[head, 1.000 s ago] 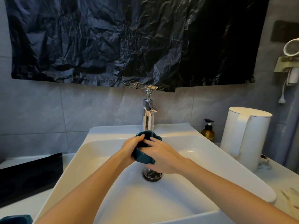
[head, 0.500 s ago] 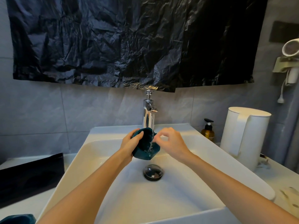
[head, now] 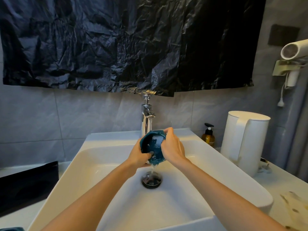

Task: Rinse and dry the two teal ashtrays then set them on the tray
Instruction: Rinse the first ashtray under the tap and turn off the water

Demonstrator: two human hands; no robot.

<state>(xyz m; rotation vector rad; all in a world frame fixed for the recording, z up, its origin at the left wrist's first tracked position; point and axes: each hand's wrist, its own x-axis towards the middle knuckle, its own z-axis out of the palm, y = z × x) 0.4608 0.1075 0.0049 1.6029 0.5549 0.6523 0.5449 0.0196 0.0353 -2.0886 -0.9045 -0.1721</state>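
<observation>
Head view: two hands are gripping one teal ashtray (head: 154, 148).
Left hand (head: 138, 155): clasping its 8 o'clock side.
Right hand (head: 172, 147): clasping its 3 o'clock rim.
Ashtray: tilting under one faucet (head: 147, 120), over one sink (head: 106, 157).

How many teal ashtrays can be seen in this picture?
2. One teal ashtray is held by both hands under the chrome tap; a second teal ashtray shows only partly at the bottom left edge.

Grey tiled wall (head: 50, 117); black plastic sheet (head: 126, 44) (crinkled) above

Head view, down over sink (head: 116, 147).
</observation>
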